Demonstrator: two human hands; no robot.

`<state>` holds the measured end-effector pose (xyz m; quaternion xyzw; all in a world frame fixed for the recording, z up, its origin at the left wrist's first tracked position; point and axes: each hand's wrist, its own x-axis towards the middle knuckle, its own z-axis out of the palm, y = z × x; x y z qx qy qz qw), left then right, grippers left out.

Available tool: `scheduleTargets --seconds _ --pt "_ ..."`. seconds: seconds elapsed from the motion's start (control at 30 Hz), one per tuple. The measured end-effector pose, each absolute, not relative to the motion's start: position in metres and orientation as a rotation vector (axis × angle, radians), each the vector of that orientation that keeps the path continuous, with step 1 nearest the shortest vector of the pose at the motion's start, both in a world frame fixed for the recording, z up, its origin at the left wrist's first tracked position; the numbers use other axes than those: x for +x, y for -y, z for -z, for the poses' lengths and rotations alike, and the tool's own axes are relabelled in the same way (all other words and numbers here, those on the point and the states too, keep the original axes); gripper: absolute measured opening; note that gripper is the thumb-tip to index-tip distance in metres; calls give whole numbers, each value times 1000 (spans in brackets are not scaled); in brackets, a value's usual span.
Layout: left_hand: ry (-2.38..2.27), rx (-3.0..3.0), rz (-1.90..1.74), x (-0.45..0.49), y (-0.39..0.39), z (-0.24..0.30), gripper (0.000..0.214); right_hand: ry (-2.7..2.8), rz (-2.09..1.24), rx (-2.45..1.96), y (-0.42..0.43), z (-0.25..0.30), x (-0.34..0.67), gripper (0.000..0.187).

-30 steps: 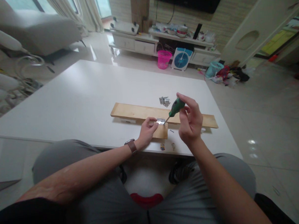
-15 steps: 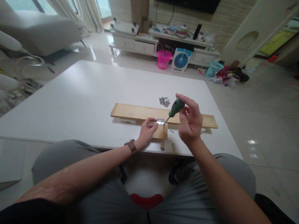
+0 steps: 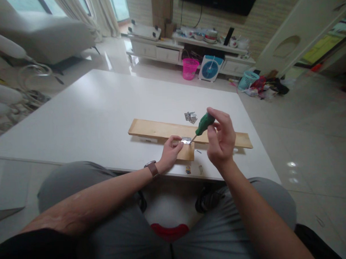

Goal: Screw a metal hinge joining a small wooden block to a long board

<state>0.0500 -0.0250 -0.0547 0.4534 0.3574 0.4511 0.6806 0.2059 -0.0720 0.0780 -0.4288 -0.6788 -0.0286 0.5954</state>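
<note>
My right hand (image 3: 221, 142) grips a green-handled screwdriver (image 3: 203, 124), tilted with its tip down on a small metal hinge (image 3: 186, 140). The hinge lies where a long wooden board (image 3: 161, 129) meets a short wooden block (image 3: 187, 153) at the near edge. My left hand (image 3: 171, 150) has its fingers curled and pressed on the hinge and the block, holding them in place. A brown watch is on my left wrist.
Several spare hinges (image 3: 190, 116) lie on the white table (image 3: 97, 110) just behind the board. A few small screws (image 3: 194, 169) rest near the table's front edge. Beyond are a pink basket (image 3: 190, 68), a blue fan (image 3: 210, 67) and a low TV cabinet.
My right hand has shifted its fingers slightly on the screwdriver handle, turning it. The left hand, hinge and boards have stayed put.
</note>
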Motion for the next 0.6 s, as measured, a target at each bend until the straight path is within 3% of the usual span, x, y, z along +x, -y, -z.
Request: scheduleTargets --seconds 0.4,0.6 --pt "-804 1020 -1006 50 25 52 45 1572 203 -1022 71 -82 204 46" --pt "-811 1022 -1002 49 25 52 45 1592 56 -1016 72 -76 206 50"
